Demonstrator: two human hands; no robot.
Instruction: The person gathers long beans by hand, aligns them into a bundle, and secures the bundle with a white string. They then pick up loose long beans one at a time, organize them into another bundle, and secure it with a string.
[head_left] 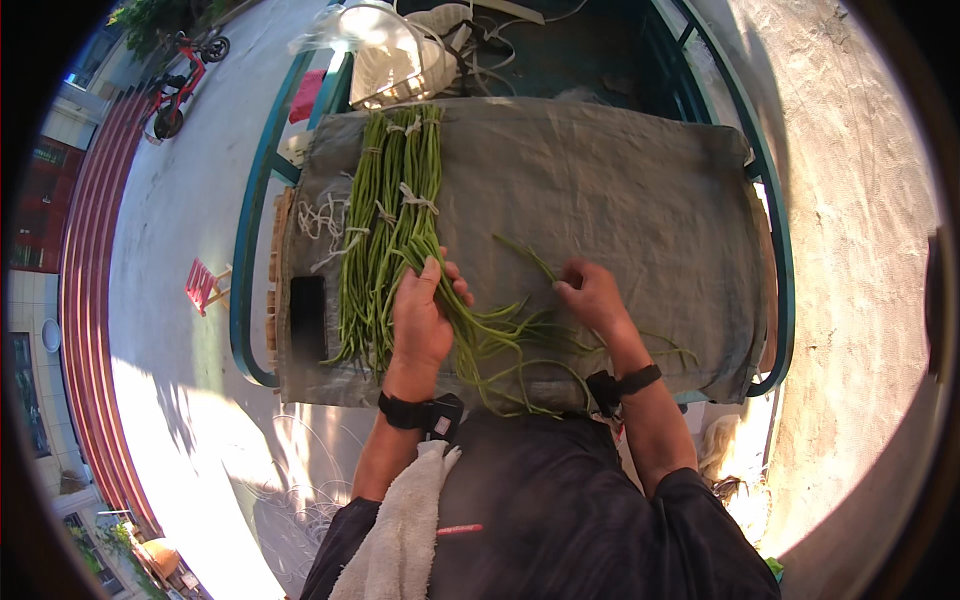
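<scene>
My left hand is closed around a loose bunch of long green beans, whose ends fan out toward my body and to the right. To the right, my right hand pinches a single long bean that sticks out up and to the left of the fingers. Beyond and left of my left hand lie several bundles of long beans, side by side and bound with pale ties. All of this rests on a grey-brown cloth. A few thin beans trail near my right wrist.
A dark phone lies at the cloth's left edge, with loose white ties beyond it. Green metal rails flank the cloth. A white basket stands at the far side. On the ground to the left are a red stool and a red scooter.
</scene>
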